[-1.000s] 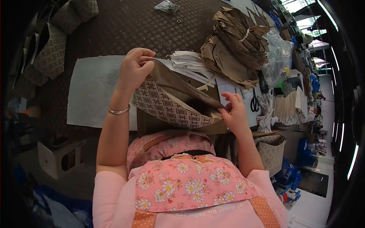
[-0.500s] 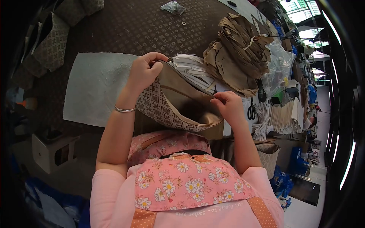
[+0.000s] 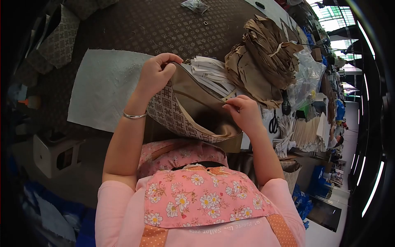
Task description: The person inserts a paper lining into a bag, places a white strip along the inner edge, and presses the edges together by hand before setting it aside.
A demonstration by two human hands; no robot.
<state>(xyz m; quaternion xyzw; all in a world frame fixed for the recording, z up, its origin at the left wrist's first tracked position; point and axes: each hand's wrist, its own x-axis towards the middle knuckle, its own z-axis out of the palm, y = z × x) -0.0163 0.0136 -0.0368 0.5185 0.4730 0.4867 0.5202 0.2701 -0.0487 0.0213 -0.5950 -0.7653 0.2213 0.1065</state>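
A patterned bag (image 3: 168,108) with a tan lining is spread open between my hands, its mouth facing up. My left hand (image 3: 158,74) is closed on the top corner of its rim, thumb against the fingers. My right hand (image 3: 245,113) pinches the same rim farther right, near the white strips. Beneath the bag's left side lies a pale grey sheet (image 3: 103,90). White strips (image 3: 210,74) lie just beyond the rim, beside a tied bundle of brown fabric pieces (image 3: 267,57).
Clear plastic (image 3: 306,76), black scissors (image 3: 273,122) and stacked cream pieces (image 3: 308,133) lie on the right. A white stool (image 3: 55,154) stands at lower left, below patterned bags (image 3: 59,39). A person (image 3: 336,140) is at far right.
My right hand has shifted slightly left along the rim. The view has moved a little, so the fabric bundle and scissors appear farther right.
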